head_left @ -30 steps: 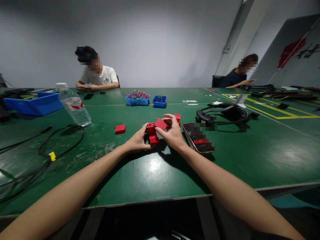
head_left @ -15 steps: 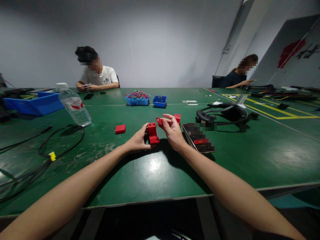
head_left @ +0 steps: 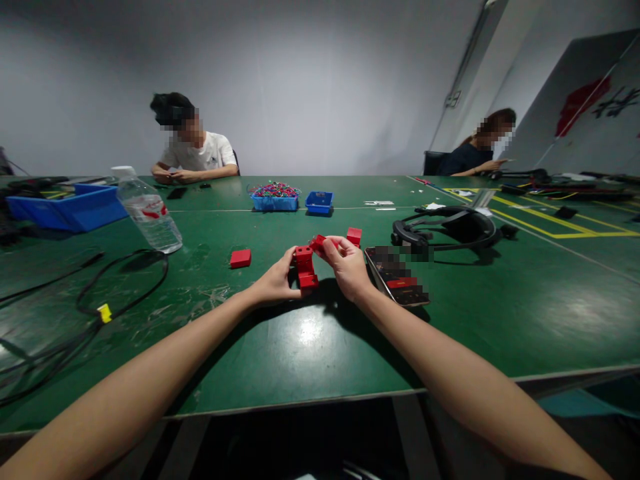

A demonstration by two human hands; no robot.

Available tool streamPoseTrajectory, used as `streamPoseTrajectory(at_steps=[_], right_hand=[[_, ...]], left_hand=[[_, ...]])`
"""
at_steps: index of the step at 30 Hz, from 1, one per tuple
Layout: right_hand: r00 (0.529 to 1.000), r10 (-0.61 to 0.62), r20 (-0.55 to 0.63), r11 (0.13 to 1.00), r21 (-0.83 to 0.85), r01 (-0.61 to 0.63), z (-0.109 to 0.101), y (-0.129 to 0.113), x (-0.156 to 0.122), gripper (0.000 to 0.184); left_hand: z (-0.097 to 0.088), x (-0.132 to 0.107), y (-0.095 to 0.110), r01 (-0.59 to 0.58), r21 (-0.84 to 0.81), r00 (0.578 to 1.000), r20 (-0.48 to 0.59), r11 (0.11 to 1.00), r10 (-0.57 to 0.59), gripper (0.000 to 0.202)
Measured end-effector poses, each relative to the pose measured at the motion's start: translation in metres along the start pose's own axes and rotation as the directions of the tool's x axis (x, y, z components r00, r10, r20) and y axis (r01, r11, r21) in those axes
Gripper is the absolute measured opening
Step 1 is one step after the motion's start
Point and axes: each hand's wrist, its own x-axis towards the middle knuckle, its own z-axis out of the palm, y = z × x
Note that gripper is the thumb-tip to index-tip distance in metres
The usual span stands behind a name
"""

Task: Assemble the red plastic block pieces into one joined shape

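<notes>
My left hand (head_left: 274,280) grips a red bracket-shaped block (head_left: 304,265) that stands on the green table (head_left: 310,347). My right hand (head_left: 346,265) pinches a smaller red piece (head_left: 318,243) and holds it against the top right of the block. Another small red block (head_left: 354,235) lies just behind my right hand, and a flat red block (head_left: 241,258) lies to the left of my left hand.
A phone (head_left: 396,275) lies right of my right hand, with a black headset (head_left: 445,230) behind it. A water bottle (head_left: 149,212), black cables (head_left: 90,293) and a blue bin (head_left: 70,207) are at left. Two small blue trays (head_left: 275,197) sit mid-table. Two people sit across.
My right hand turned the small red piece and brought it left and down against the top of the block. My left hand stayed where it was.
</notes>
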Motion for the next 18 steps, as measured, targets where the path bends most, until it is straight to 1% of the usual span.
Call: streamPoseTrajectory(at_steps=[3, 9, 14, 18], right_hand=[[1.000, 0.016, -0.003, 0.996, -0.089, -0.016, -0.0004, -0.0027, -0.0022, 0.043], [0.999, 0.045, 0.001, 0.994, -0.099, -0.044, 0.0001, -0.0059, -0.0043, 0.047], [0.998, 0.055, -0.007, 0.990, -0.126, -0.055, -0.0005, -0.0056, -0.0034, 0.047], [0.999, 0.046, -0.003, 0.989, -0.137, -0.046, -0.0012, -0.0052, -0.0025, 0.044]], left_hand=[[0.0003, 0.0005, -0.0023, -0.007, 0.007, 1.000, -0.006, 1.000, 0.007, 0.098], [0.0005, 0.0010, -0.0041, -0.017, 0.065, 1.000, -0.003, 0.998, 0.017, 0.098], [0.0007, 0.0009, -0.0047, -0.009, 0.039, 1.000, 0.002, 0.999, 0.009, 0.097], [0.0005, 0.0012, -0.0062, -0.012, 0.029, 1.000, 0.007, 1.000, 0.011, 0.100]])
